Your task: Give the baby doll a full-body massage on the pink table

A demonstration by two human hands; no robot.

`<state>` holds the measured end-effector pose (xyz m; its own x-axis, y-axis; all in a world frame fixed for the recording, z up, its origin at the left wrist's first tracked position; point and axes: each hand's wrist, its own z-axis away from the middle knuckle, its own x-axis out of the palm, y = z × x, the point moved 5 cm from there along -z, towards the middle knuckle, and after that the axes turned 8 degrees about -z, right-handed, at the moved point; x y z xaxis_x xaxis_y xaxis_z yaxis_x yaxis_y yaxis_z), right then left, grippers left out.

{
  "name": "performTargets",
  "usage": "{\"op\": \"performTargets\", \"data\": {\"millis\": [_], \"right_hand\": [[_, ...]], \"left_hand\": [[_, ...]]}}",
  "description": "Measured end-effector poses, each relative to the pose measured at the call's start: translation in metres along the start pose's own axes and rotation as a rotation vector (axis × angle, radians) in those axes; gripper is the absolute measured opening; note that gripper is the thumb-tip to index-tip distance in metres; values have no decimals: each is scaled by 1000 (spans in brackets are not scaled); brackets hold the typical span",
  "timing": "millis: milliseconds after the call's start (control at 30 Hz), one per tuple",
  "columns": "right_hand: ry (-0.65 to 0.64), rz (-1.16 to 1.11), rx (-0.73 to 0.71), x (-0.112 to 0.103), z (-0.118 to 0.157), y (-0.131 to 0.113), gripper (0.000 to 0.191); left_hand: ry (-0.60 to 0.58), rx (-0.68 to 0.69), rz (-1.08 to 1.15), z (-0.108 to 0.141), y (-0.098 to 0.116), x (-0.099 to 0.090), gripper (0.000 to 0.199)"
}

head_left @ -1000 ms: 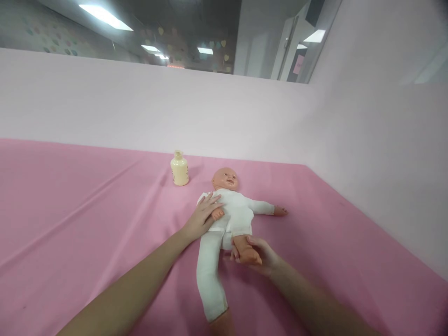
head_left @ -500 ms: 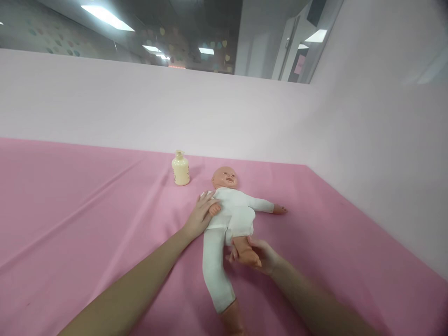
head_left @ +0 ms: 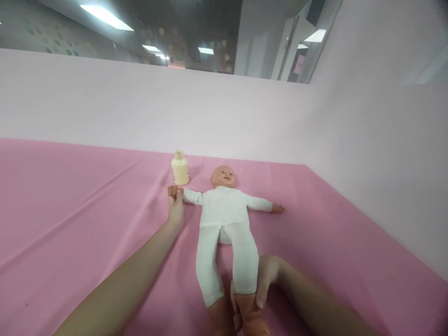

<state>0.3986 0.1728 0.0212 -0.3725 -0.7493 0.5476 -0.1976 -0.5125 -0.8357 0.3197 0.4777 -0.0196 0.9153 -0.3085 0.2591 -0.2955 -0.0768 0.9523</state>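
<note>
pink sheet (head_left: 70, 210) over the whole bench, pale pink walls behind and to the right, ceiling lights above the back wall. baby doll (head_left: 224, 219) flat on its back mid-bench, head toward the far wall, white suit on, both arms out to the sides, both legs straight toward you. cream pump bottle (head_left: 179, 169) upright just beyond the doll's arm on your left, near the head, not touching it.

your left hand (head_left: 175, 209) is out at the end of that arm, fingers closed in a light grip on the doll's small hand (head_left: 172, 190), w/ your thumb up along the sleeve cuff. your right hand (head_left: 262, 280) is low in the frame by the doll's leg on your right, fingers wrapped round the lower leg (head_left: 247, 303) where the white cloth ends and bare skin shows; grip closed on it, thumb side partly hidden under the leg. doll's other arm lies free on the sheet, hand pointing right. other leg lies straight beside the held one, just about touching it.
</note>
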Motion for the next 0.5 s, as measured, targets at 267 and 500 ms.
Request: {"op": "performTargets", "data": {"millis": [267, 500], "right_hand": [[-24, -13, -8, -2, -1, 6, 52], [35, -274, -130, -17, 3, 29, 64]], "left_hand": [[71, -117, 145, -5, -7, -7, 45], [-92, 230, -196, 28, 37, 20, 48]]}}
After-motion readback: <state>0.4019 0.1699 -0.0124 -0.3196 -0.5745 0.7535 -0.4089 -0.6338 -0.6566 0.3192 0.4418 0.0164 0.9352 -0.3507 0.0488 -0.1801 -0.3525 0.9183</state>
